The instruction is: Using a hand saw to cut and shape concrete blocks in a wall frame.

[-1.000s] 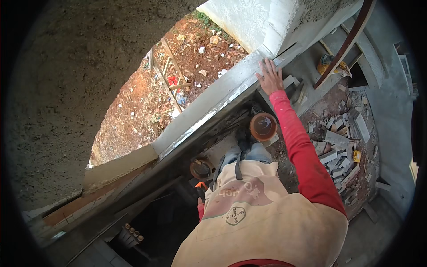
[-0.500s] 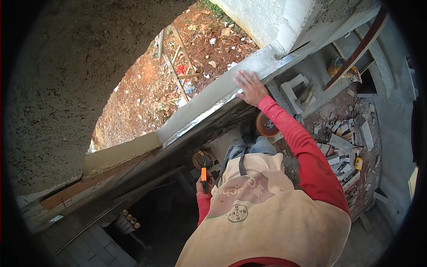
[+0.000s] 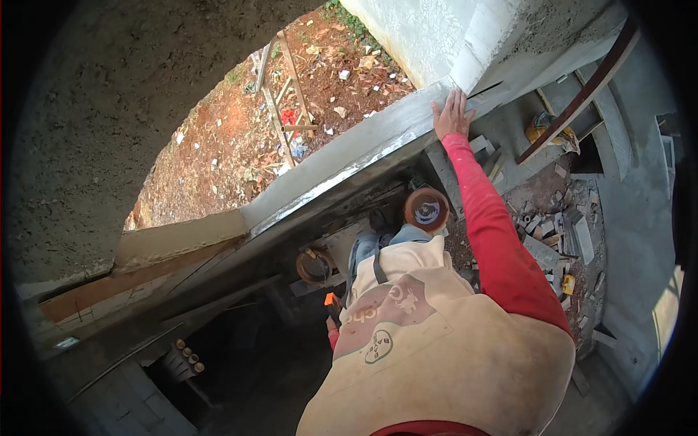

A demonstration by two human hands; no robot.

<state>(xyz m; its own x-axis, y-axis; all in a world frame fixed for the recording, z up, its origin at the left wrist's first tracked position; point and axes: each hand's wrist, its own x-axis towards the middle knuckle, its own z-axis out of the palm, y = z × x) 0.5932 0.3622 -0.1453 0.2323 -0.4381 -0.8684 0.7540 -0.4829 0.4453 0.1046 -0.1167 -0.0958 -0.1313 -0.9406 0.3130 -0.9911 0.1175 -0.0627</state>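
My right hand (image 3: 454, 120) lies on the smooth, wet-looking grey ledge (image 3: 342, 171), fingers stretched toward the corner where the ledge meets an upright wall. Nothing is held in it. Low beside my body, my left hand (image 3: 332, 325) is partly hidden by my tan vest. It is closed around an orange-and-black tool (image 3: 332, 300), of which only a short piece shows, so its kind is unclear. A round brown bucket (image 3: 410, 215) with something pale inside stands by my legs. Another round container (image 3: 299, 270) sits below the ledge, left of my legs.
Rubble and broken pieces (image 3: 560, 240) cover the ground at right. A curved dark-red strip (image 3: 582, 102) crosses the upper right, near a yellow sack (image 3: 539, 129). Beyond the ledge, a wooden frame (image 3: 287, 94) stands on littered red soil. Rough concrete (image 3: 80, 145) fills the upper left.
My right hand has slid along the ledge, up and right to its corner. My left hand and the orange-and-black tool have dropped lower, more behind my vest. The view has shifted slightly.
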